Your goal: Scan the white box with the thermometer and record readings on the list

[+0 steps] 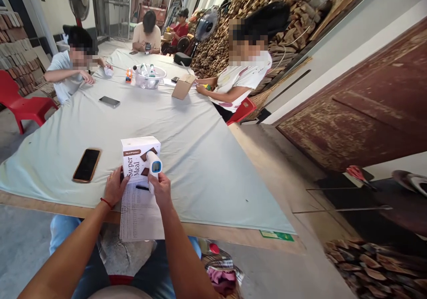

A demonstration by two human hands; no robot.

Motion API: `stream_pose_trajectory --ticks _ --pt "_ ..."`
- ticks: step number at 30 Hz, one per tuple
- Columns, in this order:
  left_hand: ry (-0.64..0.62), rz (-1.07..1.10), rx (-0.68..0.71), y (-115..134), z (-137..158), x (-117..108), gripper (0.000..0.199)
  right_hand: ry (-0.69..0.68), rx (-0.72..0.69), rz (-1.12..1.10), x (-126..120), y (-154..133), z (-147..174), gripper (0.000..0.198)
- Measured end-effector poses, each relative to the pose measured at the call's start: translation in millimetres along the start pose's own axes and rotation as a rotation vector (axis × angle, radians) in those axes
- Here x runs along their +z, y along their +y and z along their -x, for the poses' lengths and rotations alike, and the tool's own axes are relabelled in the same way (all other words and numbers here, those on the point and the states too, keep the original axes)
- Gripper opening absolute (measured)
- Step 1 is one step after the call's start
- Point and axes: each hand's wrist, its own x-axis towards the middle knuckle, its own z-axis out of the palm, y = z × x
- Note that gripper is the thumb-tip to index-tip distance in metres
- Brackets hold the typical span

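Box is clasped by left hand, apparently for steadiness; handheld device is gripped in right hand, screen facing near.

Place: apparently a storeroom serving as workroom
Firewood: heaped high at right
Bricks: stacked left
Table: cloth-covered, people round it

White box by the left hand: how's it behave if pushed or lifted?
The box likely keeps its shape: edges look crisp. Flat faces suggest sliding or tipping, not rolling. Probably light if it's card, but contents are hidden, so weight's uncertain.
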Motion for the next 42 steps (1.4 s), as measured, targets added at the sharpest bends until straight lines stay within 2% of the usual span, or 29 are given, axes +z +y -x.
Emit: stream_pose_trajectory --ticks 9,17,26,31,34,38,40,42 --pt "-0.014 0.002 0.002 -1.2 1.8 0.2 0.049 0.004 0.015 -0.041 1.7 6.6 0.9 0.033" --pt "0.001 -0.005 0.006 -0.6 1.4 0.5 0.05 -0.028 0.087 -0.118 4.8 -5.1 7.5 0.034" --pt "-0.018 -0.024 0.072 -5.6 0.0 -2.3 0.055 0.071 0.099 0.168 -30.9 -30.1 73.7 0.039" --pt "-0.079 -0.054 0.162 -8.7 -4.0 -6.5 0.055 0.116 0.128 0.231 -49.7 -40.1 109.4 0.042" --pt "-0.096 -0.11 0.19 -7.6 1.5 -10.4 0.054 0.122 0.141 0.265 -60.7 -37.3 120.3 0.043" --pt "-0.079 -0.225 0.231 -6.7 25.0 -17.4 0.058 0.232 0.08 0.49 -86.2 -21.7 108.4 0.045" --pt "-0.077 -0.247 0.252 -6.1 39.3 -21.0 0.059 0.334 0.037 0.734 -103.5 -11.4 92.0 0.046" --pt "-0.083 -0.246 0.27 -4.3 51.6 -24.2 0.059 0.37 0.05 0.999 -120.9 -1.3 74.6 0.047"
